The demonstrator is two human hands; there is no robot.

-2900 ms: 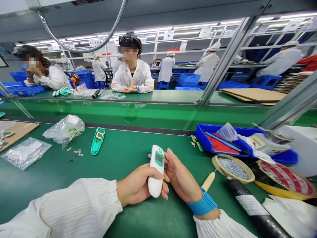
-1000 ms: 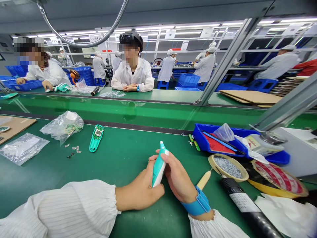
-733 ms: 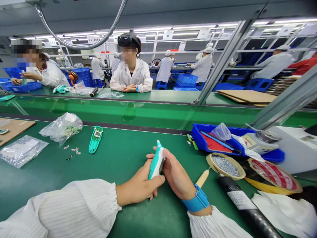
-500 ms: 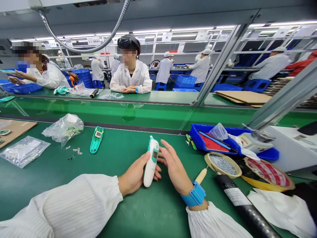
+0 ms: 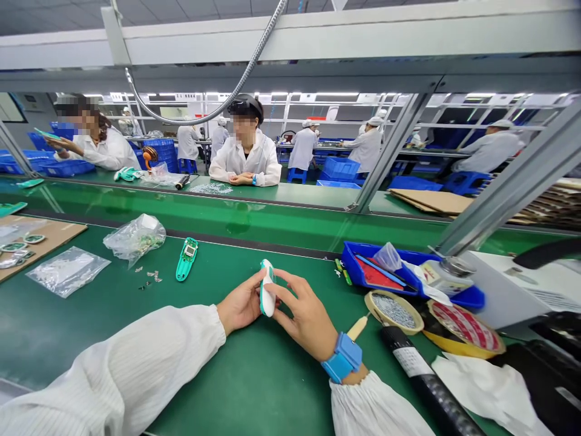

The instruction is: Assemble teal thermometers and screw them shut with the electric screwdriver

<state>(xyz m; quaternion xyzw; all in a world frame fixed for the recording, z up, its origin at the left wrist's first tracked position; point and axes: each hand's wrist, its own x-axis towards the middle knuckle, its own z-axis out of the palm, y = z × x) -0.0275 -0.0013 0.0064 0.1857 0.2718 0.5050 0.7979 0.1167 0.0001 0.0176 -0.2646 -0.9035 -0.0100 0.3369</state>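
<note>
A white and teal handheld thermometer (image 5: 267,297) is held above the green bench, its narrow side turned toward me. My left hand (image 5: 241,306) grips it from the left, thumb near its upper part. From the right, my right hand (image 5: 305,312) has its fingers and thumb closed on the white casing. A blue strap (image 5: 342,357) circles my right wrist. Beyond my left hand lies an open teal housing half (image 5: 186,260) with a green circuit board and a small screen in it. The thermometer's far side is hidden by my fingers.
Small clear parts (image 5: 154,276) and plastic bags (image 5: 68,270) lie at left. To the right are a blue tray (image 5: 356,278), a dish of screws (image 5: 394,310), a tape roll (image 5: 467,327) and a black electric screwdriver (image 5: 422,375). Co-workers sit across the bench.
The thermometer has been turned, so its screen face no longer points at me. My right hand has closed in from beside it onto its casing. The camera view has tilted upward.
</note>
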